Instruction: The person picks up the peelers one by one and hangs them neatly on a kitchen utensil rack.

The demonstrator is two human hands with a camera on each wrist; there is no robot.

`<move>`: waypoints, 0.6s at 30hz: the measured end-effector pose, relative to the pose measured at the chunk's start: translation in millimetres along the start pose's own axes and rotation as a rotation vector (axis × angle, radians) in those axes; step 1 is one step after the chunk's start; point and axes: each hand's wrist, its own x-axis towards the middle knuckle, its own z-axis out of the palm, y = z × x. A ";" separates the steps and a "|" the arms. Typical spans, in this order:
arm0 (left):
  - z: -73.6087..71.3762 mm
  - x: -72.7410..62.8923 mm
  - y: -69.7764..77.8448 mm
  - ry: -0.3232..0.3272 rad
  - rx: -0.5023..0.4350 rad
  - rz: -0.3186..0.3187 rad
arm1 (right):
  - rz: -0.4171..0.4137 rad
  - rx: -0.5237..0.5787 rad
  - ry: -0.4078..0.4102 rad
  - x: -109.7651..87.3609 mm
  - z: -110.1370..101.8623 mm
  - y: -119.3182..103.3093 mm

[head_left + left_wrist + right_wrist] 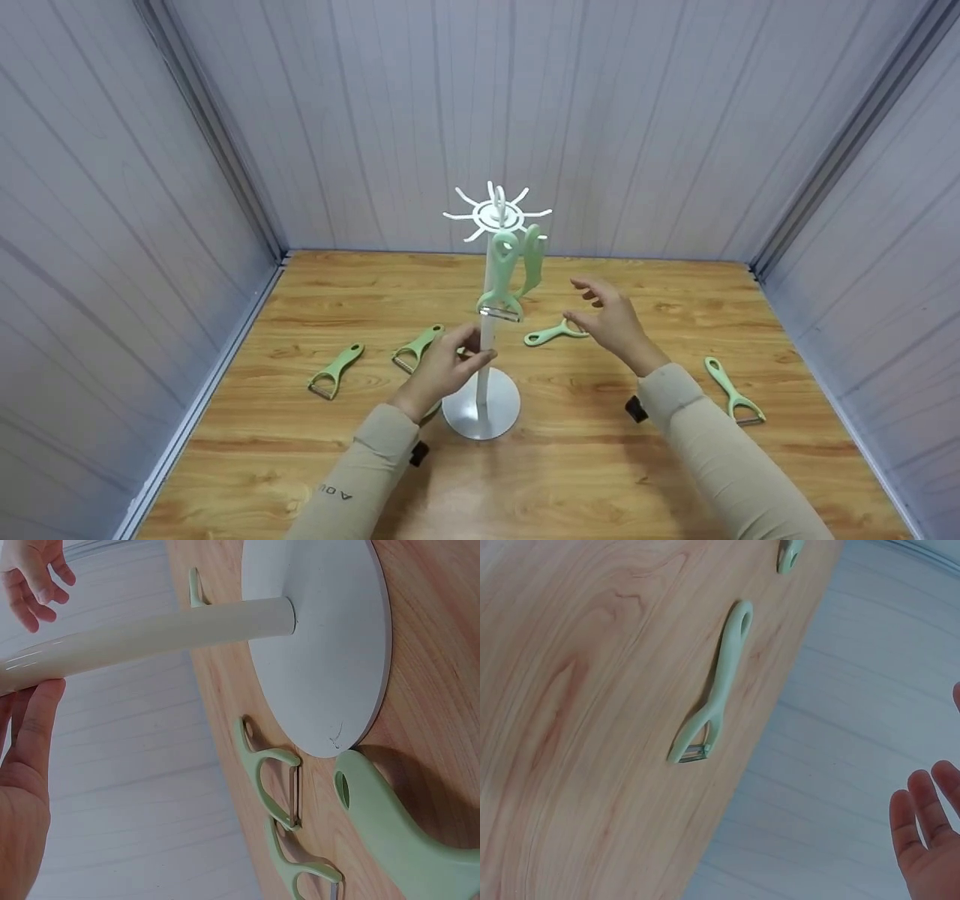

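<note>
1. Shows panelled left wall, then wooden tabletop with three green peelers.
2. With left hand, pinches pole of white stand with two hanging peelers.
3. With right hand half spread, holds nothing, near another peeler.
4. Shows last peeler near right wall.

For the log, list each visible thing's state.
White stand: upright
Left hand: gripping the stand's pole
Right hand: empty
Left upper peeler: hanging
Right upper peeler: hanging
Leftmost peeler: lying
Peeler beside it: lying
Peeler by stand base: lying
Peeler near right hand: lying
Rightmost peeler: lying
</note>
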 end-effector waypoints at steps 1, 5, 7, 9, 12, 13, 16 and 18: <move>-0.1 -0.3 0.3 -0.002 0.005 -0.007 | 0.004 -0.006 -0.009 0.6 0.5 1.4; -0.7 0.0 1.1 -0.008 0.018 -0.034 | 0.038 0.015 -0.035 2.7 2.3 6.0; -1.0 0.7 1.5 -0.009 0.019 -0.037 | 0.057 0.034 -0.046 3.7 3.3 8.3; -1.2 1.1 1.5 -0.007 0.017 -0.037 | 0.071 0.054 -0.053 4.8 4.6 10.5; -1.1 1.0 1.4 -0.004 0.016 -0.031 | 0.086 0.056 -0.068 5.9 7.0 14.1; -0.9 0.9 1.2 -0.003 0.015 -0.028 | 0.092 0.053 -0.075 6.0 7.9 15.3; -0.4 0.4 0.8 0.001 0.016 -0.020 | 0.116 0.049 -0.100 6.5 10.9 19.1; 0.1 0.2 1.0 0.003 0.022 -0.020 | 0.137 0.058 -0.112 6.7 13.0 21.0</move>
